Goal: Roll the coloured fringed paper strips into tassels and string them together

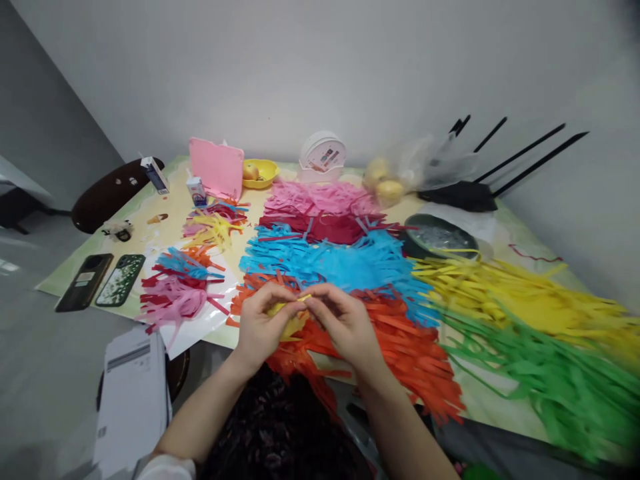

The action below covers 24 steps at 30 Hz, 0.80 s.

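Observation:
My left hand [263, 323] and my right hand [347, 327] meet fingertip to fingertip at the table's near edge, both pinching a small piece of yellow fringed paper [294, 328]. Most of it hides behind the fingers of my left hand. Under and around them spreads orange fringed paper [405, 347], part of it hanging over the edge. Beyond lie blue fringed paper [340, 263], dark red fringed paper [330, 228] and pink fringed paper [320, 198]. Yellow fringe [525, 300] and green fringe [560, 380] stretch out on the right.
Mixed-colour tassel bunches [180, 293] lie at left, near two phones [83, 283]. Behind stand a small carton [197, 191], a pink board [217, 167] and a yellow fruit bowl [267, 172]. A dark green bowl [440, 237] and a black router with antennas [463, 197] sit at right.

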Each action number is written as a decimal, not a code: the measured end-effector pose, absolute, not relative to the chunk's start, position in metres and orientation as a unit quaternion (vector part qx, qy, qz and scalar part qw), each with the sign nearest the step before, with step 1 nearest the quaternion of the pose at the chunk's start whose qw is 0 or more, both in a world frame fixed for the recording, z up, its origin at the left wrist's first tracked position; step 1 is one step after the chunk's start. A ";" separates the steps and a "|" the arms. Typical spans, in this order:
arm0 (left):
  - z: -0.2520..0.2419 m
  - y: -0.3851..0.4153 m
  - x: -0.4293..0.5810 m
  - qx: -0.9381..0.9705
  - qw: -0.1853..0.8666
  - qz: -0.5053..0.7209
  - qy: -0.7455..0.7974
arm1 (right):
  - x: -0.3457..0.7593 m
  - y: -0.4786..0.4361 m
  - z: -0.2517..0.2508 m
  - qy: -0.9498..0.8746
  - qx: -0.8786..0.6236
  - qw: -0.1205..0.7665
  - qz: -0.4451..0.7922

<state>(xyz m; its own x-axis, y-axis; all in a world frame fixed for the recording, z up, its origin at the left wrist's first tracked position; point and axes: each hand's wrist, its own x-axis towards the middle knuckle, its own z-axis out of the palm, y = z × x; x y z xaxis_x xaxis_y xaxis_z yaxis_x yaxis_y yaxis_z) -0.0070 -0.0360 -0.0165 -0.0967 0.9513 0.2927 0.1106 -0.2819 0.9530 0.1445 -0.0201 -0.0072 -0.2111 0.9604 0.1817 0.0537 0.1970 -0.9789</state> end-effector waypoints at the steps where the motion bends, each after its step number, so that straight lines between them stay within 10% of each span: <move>1: -0.017 -0.036 -0.007 0.555 0.380 0.573 0.468 | 0.144 -0.020 -0.008 -0.608 -0.414 0.472 0.486; 24: -0.025 -0.041 -0.027 0.688 0.186 0.529 0.461 | 0.136 -0.027 -0.004 -0.576 -0.454 0.493 0.469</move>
<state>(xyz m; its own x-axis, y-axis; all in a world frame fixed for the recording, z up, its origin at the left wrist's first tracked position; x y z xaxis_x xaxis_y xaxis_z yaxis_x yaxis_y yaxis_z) -0.0275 -0.0409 -0.0248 0.0147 0.8314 0.5555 0.4374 -0.5049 0.7441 0.1364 -0.0266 -0.0042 -0.1030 0.9845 0.1422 0.0606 0.1489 -0.9870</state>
